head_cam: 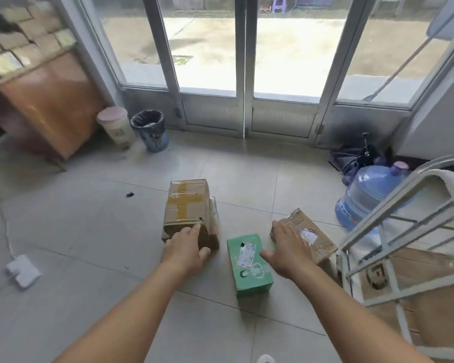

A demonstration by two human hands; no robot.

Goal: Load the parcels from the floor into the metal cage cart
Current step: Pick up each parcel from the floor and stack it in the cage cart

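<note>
White metal cage cart fills my lower right, tall taped brown cardboard box sits center with my left hand spread loose on it, right hand resting flat and relaxed on the flatter brown parcel, small green box between them.

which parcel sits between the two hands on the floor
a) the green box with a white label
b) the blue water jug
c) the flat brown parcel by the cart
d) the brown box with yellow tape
a: the green box lies on the tiles between the left hand, which rests on the taped brown box, and the right hand, which rests on the flat brown parcel.
</note>
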